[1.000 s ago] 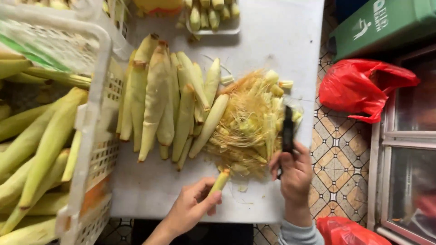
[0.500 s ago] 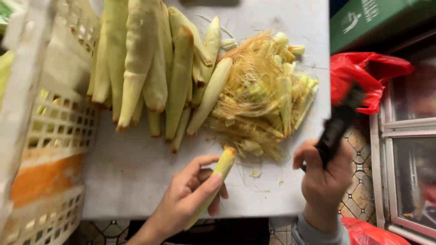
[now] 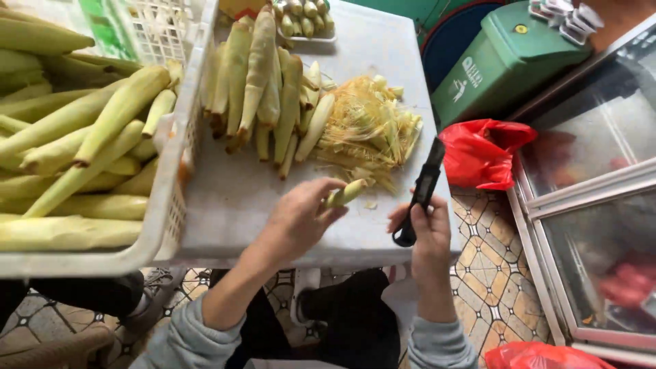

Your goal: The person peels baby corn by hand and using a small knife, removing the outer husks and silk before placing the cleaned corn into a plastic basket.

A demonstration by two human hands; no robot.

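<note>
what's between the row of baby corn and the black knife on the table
In the head view, a heap of stripped husks and silk lies between the row of baby corn and the black knife in the right hand.

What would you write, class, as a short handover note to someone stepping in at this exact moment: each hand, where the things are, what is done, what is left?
Left hand: grips a small pale baby corn ear over the white table.
Right hand: holds a black-handled knife, tip pointing away, clear of the ear.
On the table: a row of ears still in husk, and beside it a pile of stripped husk and silk.
White crate on the left: full of unhusked ears.
Tray of peeled cobs at the far edge.
Done: some ears stripped. Left: the row and the crate.
</note>
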